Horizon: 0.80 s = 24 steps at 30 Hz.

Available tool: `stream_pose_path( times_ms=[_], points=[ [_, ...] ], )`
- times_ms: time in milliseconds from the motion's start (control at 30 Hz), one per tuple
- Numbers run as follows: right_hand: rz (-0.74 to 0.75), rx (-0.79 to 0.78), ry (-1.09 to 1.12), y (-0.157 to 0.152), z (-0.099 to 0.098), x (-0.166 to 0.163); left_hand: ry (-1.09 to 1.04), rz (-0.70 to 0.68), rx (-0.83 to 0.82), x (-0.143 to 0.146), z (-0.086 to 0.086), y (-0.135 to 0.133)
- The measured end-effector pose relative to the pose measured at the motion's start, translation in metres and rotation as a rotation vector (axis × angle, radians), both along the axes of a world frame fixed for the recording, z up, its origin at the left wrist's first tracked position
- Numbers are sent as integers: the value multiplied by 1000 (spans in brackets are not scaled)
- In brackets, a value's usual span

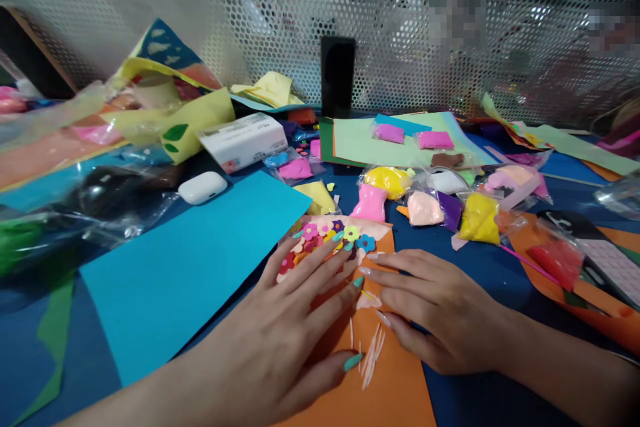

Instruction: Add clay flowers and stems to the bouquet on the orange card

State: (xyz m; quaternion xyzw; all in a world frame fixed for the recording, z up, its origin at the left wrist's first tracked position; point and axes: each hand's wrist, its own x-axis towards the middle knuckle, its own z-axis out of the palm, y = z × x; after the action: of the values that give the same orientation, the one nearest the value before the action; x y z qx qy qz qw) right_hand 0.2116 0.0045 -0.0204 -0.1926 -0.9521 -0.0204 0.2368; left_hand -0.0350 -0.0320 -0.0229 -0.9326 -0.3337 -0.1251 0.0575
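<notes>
An orange sheet of paper (400,373) lies in front of me, with pale pink clay at its top. Colourful little flowers (310,232) cluster on that clay. My left hand (295,320) is spread flat over the sheet, fingers apart, its fingertips at the flowers and partly covering them. From the other side, my right hand (440,310) rests at the sheet's right edge with fingers stretched out and holding nothing visible. Between the hands sits a small pale pink clay patch (369,300). Thin pale clay strips (373,357) lie below it on the orange paper.
Left of the sheet is a blue paper (190,267), with a white earbud case (203,187) behind it. Bagged clay, such as a yellow packet (479,217), crowds the right. A phone (337,77) leans against the perforated metal screen (400,13).
</notes>
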Motion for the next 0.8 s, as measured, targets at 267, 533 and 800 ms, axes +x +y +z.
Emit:
stream_pose_path(
  times_ms=[267, 533, 800],
  points=[
    [-15, -16, -27, -1, -1, 0, -7, 12, -22, 0, -1, 2],
    [-2, 9, -36, 0, -1, 1, -45, -8, -39, 0, 0, 1],
    [2, 22, -24, 1, -1, 0, -13, 1, -23, -1, -2, 1]
  ],
)
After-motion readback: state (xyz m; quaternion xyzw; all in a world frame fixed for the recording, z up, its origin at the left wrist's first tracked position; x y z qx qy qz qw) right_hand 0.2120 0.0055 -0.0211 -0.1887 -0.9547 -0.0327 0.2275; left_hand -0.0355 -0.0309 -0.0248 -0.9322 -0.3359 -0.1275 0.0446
